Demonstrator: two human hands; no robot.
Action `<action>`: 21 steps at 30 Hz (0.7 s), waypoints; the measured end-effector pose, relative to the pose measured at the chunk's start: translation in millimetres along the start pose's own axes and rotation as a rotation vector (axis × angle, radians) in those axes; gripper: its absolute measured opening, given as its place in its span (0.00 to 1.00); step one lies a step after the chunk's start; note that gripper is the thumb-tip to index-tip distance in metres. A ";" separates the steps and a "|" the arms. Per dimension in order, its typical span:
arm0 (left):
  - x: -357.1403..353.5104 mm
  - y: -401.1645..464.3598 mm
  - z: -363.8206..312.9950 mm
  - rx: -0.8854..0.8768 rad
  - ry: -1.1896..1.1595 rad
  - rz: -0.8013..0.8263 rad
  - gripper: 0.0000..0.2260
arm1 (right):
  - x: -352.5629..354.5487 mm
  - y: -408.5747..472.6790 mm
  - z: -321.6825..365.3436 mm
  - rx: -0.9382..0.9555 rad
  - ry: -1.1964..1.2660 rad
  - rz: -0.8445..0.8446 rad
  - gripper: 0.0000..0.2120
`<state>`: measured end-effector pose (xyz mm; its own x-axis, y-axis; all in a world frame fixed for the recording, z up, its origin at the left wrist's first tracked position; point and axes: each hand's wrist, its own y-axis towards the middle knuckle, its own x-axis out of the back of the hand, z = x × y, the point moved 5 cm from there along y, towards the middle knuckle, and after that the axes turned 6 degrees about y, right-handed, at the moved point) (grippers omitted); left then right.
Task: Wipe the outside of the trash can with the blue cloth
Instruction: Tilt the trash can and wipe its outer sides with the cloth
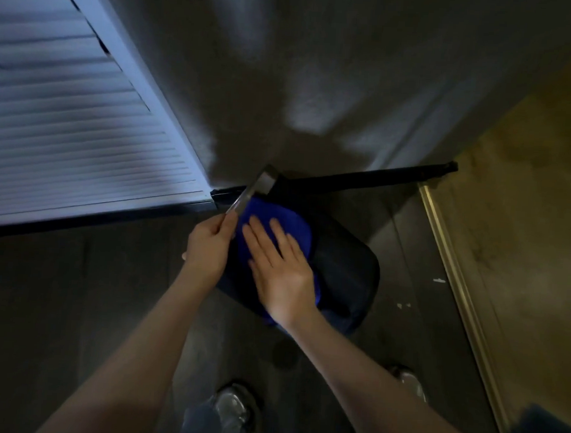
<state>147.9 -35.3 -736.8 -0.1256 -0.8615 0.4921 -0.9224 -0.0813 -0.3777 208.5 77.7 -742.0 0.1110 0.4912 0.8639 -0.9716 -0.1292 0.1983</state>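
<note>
Looks like a dim room corner inside a home. Louvered white door [67,119] on the left, plain painted wall [318,69] with a dark baseboard [372,179], dark plank floor [74,304], and a metal threshold strip [456,268] leading to tan flooring [526,212] at right. Small dark trash can [347,272] standing by the wall.

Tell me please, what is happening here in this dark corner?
A person is cleaning a dark trash can that stands on the floor by the wall. The right hand presses flat on a blue cloth spread over the can. The left hand holds the can's raised lid by its edge. The person's shoes show below.
</note>
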 end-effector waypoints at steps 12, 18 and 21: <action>-10.0 -10.0 -13.9 0.059 0.148 -0.009 0.15 | 32.3 -17.1 -139.1 -1.096 0.137 0.127 0.17; -15.6 -4.8 -16.6 0.124 0.108 -0.050 0.15 | 8.1 58.3 -16.5 -0.451 0.060 -0.070 0.23; -10.0 -3.8 -7.4 0.144 0.006 -0.091 0.17 | 6.5 42.6 -8.7 -0.144 0.037 0.054 0.21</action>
<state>149.9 -22.6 -734.5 -0.0464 -0.8441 0.5341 -0.8682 -0.2303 -0.4395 166.0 82.9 -732.0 0.0522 0.5183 0.8536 -0.9962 -0.0329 0.0809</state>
